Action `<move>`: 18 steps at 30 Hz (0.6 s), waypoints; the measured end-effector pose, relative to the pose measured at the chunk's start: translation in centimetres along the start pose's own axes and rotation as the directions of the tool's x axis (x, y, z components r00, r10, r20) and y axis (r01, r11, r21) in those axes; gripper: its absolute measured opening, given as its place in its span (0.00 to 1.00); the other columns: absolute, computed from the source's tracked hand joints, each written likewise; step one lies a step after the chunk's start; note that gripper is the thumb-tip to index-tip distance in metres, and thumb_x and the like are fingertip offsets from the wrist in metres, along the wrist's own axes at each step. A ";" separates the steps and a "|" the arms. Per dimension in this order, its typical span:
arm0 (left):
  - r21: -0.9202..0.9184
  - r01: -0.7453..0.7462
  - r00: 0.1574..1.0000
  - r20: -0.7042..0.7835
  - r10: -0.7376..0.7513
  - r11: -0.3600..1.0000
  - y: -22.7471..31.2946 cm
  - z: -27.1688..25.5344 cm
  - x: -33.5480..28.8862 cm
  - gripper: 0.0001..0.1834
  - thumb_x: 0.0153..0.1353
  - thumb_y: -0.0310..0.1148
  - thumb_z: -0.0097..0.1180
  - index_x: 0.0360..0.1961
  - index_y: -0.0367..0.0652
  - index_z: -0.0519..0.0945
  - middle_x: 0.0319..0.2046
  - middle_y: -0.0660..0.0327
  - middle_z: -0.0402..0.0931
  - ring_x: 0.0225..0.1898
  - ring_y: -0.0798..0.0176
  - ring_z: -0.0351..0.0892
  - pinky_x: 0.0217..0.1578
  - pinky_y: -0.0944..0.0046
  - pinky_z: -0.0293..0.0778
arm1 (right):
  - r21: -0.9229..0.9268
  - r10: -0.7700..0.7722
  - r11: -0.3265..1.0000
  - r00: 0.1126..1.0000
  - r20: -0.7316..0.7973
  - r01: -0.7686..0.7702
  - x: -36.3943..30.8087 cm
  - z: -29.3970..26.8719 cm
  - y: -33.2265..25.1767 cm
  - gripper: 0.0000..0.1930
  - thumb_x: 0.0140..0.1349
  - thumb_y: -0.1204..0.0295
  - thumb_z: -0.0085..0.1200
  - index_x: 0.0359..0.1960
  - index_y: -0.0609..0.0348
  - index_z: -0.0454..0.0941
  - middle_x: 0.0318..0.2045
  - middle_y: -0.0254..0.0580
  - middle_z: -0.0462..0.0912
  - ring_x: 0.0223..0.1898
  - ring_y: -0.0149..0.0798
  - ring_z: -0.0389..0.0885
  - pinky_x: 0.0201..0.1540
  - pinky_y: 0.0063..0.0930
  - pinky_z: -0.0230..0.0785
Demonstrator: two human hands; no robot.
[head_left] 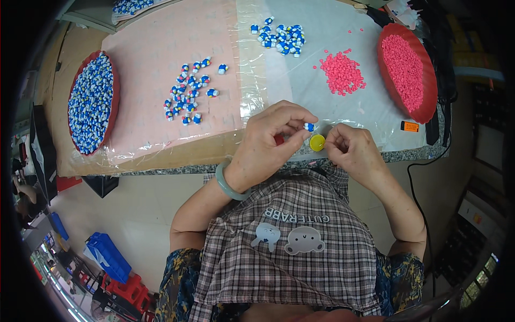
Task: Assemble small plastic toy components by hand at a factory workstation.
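Between thumb and forefinger, my left hand [268, 137] pinches a small blue and white figurine [309, 127]. Something red [279, 139] shows against that palm, mostly hidden by the fingers. My right hand [354, 149] is closed with its fingertips together; what they hold, if anything, is too small to make out. A small round yellow pot [317, 143] sits between the hands, right beside the right fingertips. Loose pink pieces [342, 73] lie in a pile beyond my right hand. Plain blue and white figurines [281, 38] are heaped at the far middle.
Several figurines with pink bits [188, 91] lie on the pink sheet at left. A red tray of figurines [113, 102] stands at far left, a red tray of pink pieces [429, 88] at far right. An orange and black block [410, 126] and a cable [416, 185] are at right.
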State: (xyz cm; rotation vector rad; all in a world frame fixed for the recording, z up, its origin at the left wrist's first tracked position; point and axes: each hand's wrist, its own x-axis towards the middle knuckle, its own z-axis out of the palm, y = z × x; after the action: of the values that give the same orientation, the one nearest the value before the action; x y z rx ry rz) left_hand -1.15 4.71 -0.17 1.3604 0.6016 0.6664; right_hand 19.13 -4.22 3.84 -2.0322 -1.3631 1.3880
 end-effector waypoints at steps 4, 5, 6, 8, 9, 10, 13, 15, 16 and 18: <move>0.017 0.015 1.000 0.016 -0.015 1.000 0.5 0.0 0.0 0.12 0.64 0.14 0.56 0.48 0.31 0.82 0.50 0.57 0.75 0.46 0.69 0.80 0.45 0.72 0.81 | -0.022 -0.066 0.998 0.998 -0.019 0.066 0.1 -0.1 0.7 0.05 0.67 0.77 0.56 0.34 0.64 0.75 0.21 0.32 0.78 0.22 0.22 0.78 0.26 0.19 0.72; -0.012 0.032 0.999 0.027 -0.032 0.999 0.4 -0.1 -0.1 0.12 0.64 0.14 0.56 0.48 0.31 0.81 0.50 0.57 0.75 0.47 0.69 0.80 0.46 0.72 0.81 | -0.023 -0.069 0.997 0.997 -0.017 0.069 0.1 -0.3 0.6 0.05 0.67 0.77 0.56 0.34 0.64 0.75 0.21 0.32 0.78 0.22 0.22 0.78 0.26 0.19 0.72; -0.041 0.050 0.998 0.038 -0.049 0.998 0.3 -0.1 -0.1 0.12 0.64 0.14 0.56 0.48 0.31 0.81 0.50 0.57 0.75 0.48 0.68 0.80 0.47 0.71 0.81 | 0.191 0.013 0.981 1.000 0.027 -0.018 0.0 -0.5 0.3 0.05 0.67 0.76 0.57 0.34 0.63 0.76 0.21 0.32 0.78 0.22 0.23 0.77 0.25 0.19 0.72; -0.086 0.054 0.998 0.036 -0.051 0.995 0.1 0.1 -0.1 0.12 0.64 0.14 0.56 0.48 0.31 0.81 0.50 0.57 0.75 0.49 0.68 0.80 0.49 0.70 0.81 | 0.391 0.080 0.914 0.993 0.085 -0.107 -0.2 -1.0 0.3 0.05 0.67 0.76 0.58 0.34 0.62 0.76 0.21 0.32 0.78 0.21 0.23 0.77 0.25 0.19 0.72; -0.132 0.059 0.998 0.037 -0.054 0.989 0.0 0.2 -0.2 0.12 0.64 0.14 0.56 0.48 0.31 0.81 0.50 0.57 0.75 0.50 0.67 0.80 0.50 0.69 0.81 | 0.486 0.054 0.868 0.993 0.107 -0.100 -0.2 -1.2 0.5 0.05 0.67 0.74 0.59 0.34 0.62 0.76 0.21 0.32 0.78 0.21 0.23 0.77 0.25 0.19 0.71; -0.129 0.054 0.998 0.038 -0.050 0.990 -0.2 0.3 -0.2 0.12 0.64 0.14 0.56 0.48 0.31 0.81 0.50 0.57 0.75 0.50 0.67 0.80 0.50 0.69 0.81 | 0.575 0.025 0.812 0.992 0.127 -0.094 -0.3 -1.3 0.6 0.06 0.67 0.73 0.59 0.34 0.61 0.77 0.21 0.32 0.79 0.20 0.24 0.77 0.25 0.18 0.70; -0.172 0.044 0.998 0.043 -0.038 0.984 -0.5 0.7 -0.3 0.11 0.64 0.15 0.56 0.48 0.31 0.81 0.50 0.56 0.75 0.50 0.66 0.80 0.53 0.68 0.80 | 0.710 -0.050 0.703 0.994 0.102 -0.037 -0.5 -1.3 0.5 0.06 0.68 0.71 0.58 0.35 0.60 0.77 0.22 0.34 0.80 0.20 0.24 0.77 0.24 0.18 0.69; -0.181 0.073 0.997 0.009 -0.073 0.981 -0.1 1.1 -0.3 0.12 0.64 0.14 0.57 0.48 0.30 0.80 0.50 0.56 0.75 0.51 0.66 0.80 0.52 0.68 0.81 | 0.739 -0.068 0.673 0.996 0.062 -0.001 -0.5 -0.7 0.4 0.06 0.69 0.71 0.57 0.35 0.60 0.77 0.22 0.34 0.79 0.20 0.25 0.77 0.25 0.18 0.70; -0.176 0.071 0.997 0.016 -0.069 0.982 -0.1 1.3 -0.3 0.12 0.64 0.14 0.57 0.48 0.30 0.80 0.50 0.56 0.75 0.51 0.66 0.80 0.52 0.68 0.81 | 0.764 -0.081 0.645 0.996 0.030 0.030 -0.5 -0.4 0.3 0.06 0.69 0.71 0.56 0.35 0.60 0.77 0.21 0.34 0.79 0.20 0.25 0.77 0.25 0.18 0.70; -0.118 0.025 1.000 -0.012 -0.027 0.993 0.0 1.5 -0.3 0.12 0.64 0.15 0.58 0.49 0.30 0.79 0.50 0.56 0.75 0.51 0.66 0.80 0.52 0.68 0.81 | 0.774 -0.109 0.630 0.994 -0.002 0.071 -0.3 0.2 0.1 0.06 0.70 0.71 0.56 0.35 0.60 0.77 0.21 0.34 0.79 0.20 0.25 0.77 0.25 0.19 0.70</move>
State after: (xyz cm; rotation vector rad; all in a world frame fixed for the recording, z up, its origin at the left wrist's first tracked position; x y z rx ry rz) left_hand -0.30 3.46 -0.02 1.2375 0.5808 0.6799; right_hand 19.01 -4.54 3.82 -1.3220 -0.6444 1.5994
